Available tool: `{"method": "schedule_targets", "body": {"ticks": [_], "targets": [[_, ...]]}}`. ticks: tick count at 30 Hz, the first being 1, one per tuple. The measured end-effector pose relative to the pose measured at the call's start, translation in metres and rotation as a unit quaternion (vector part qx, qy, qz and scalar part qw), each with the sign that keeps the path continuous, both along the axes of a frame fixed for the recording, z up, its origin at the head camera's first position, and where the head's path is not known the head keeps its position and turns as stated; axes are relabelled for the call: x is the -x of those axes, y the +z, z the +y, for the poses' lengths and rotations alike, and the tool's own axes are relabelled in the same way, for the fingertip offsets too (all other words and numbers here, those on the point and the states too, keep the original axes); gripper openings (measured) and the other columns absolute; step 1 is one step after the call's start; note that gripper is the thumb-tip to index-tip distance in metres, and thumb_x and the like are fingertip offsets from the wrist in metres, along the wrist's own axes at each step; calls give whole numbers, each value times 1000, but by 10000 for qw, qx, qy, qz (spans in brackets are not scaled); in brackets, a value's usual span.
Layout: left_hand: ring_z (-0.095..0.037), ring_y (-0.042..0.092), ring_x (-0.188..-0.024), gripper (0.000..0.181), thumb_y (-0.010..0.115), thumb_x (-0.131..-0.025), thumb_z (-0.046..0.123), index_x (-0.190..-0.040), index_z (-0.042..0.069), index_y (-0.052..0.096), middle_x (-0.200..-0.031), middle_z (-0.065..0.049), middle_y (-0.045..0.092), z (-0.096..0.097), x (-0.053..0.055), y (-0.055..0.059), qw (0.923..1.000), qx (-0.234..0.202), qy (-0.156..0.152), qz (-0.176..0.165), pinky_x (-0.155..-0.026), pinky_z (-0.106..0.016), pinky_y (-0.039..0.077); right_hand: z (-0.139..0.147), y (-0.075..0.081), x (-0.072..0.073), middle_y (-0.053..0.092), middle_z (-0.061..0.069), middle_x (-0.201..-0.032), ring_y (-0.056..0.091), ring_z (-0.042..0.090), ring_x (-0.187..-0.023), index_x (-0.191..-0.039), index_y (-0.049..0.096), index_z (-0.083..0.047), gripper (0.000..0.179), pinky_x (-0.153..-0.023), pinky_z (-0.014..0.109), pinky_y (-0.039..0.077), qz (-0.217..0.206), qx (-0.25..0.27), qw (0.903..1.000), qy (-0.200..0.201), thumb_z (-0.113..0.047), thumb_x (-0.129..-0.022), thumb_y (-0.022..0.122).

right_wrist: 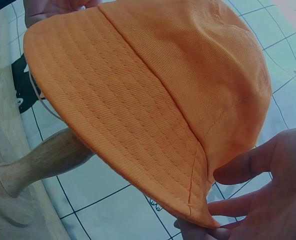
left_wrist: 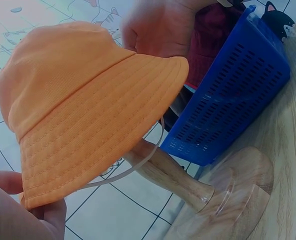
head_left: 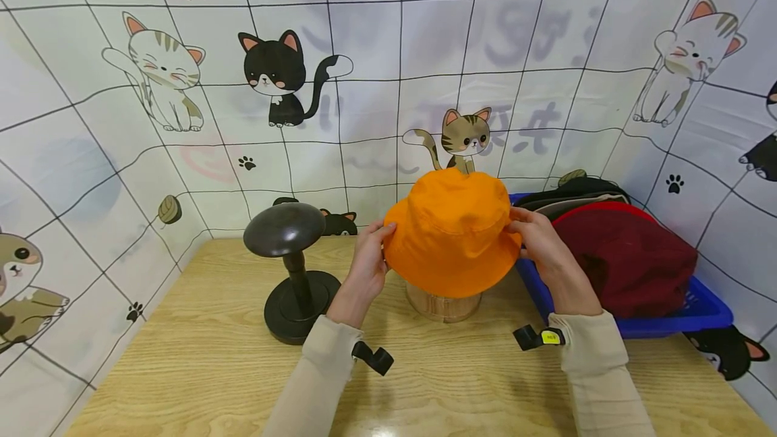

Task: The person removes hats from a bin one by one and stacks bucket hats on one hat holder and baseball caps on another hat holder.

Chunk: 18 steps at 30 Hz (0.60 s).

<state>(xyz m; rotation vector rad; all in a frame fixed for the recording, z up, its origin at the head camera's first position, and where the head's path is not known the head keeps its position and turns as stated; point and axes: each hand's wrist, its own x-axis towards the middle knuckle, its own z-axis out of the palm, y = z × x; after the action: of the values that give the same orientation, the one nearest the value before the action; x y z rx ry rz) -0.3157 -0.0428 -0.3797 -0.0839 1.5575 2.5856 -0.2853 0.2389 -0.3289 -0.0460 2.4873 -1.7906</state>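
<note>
An orange bucket hat (head_left: 455,228) sits over a wooden hat stand, whose round base (head_left: 443,303) shows below the brim in the head view. My left hand (head_left: 369,258) pinches the brim's left edge, thumb and fingers on either side of it. On the opposite side my right hand (head_left: 543,245) pinches the brim's right edge. The left wrist view shows the stand's wooden stem (left_wrist: 173,180) under the hat and a thin pale cord (left_wrist: 133,170) hanging beneath the brim. The top of the stand is hidden inside the hat.
A dark hat stand (head_left: 294,295) with a domed top is left of my left hand. To the right, a blue plastic basket (head_left: 710,312) holds a dark red hat (head_left: 625,258) and several darker ones. A cat-printed sheet (head_left: 376,39) hangs behind the wooden table (head_left: 200,349).
</note>
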Motion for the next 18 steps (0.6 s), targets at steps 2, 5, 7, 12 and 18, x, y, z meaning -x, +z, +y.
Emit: {"method": "schedule_targets", "body": {"ticks": [2,5,7,12,18], "targets": [[-18,62,-102,21,59,-104,19,-124,9,60,-121,-2,58,0,0,0,10000,-3,-2,-11,-82,-29,54,1,0,0,24,24,-168,34,43,-147,-165,18,-3,58,-100,37,48,-6,-23,10000,5,-17,-110,33],[-18,62,-103,23,59,-105,20,-125,9,60,-122,-2,58,0,0,-1,10000,10,-27,-4,-84,-30,54,1,-1,1,24,24,-167,34,43,-147,-165,18,-4,58,-94,31,50,-5,-79,10000,10,-18,-110,33],[-17,62,-103,22,59,-104,20,-124,9,61,-122,-2,59,0,1,-1,10000,19,-47,-12,-84,-30,54,2,-1,2,24,24,-167,35,43,-147,-165,17,-4,58,-91,27,50,3,-133,9999,15,-18,-111,32],[-17,62,-101,20,60,-104,20,-121,10,61,-121,-2,58,1,1,-2,9999,81,-49,-70,-81,-29,53,3,-4,3,22,24,-169,34,44,-148,-165,16,-4,58,-94,31,52,-27,-236,9997,7,-19,-111,31],[-17,61,-100,18,60,-103,22,-118,11,61,-120,-2,58,2,1,-4,9998,125,-69,-108,-80,-30,52,3,-7,5,20,24,-169,32,45,-149,-165,15,-5,58,-105,44,50,-118,-243,9996,14,-19,-111,30]]}}
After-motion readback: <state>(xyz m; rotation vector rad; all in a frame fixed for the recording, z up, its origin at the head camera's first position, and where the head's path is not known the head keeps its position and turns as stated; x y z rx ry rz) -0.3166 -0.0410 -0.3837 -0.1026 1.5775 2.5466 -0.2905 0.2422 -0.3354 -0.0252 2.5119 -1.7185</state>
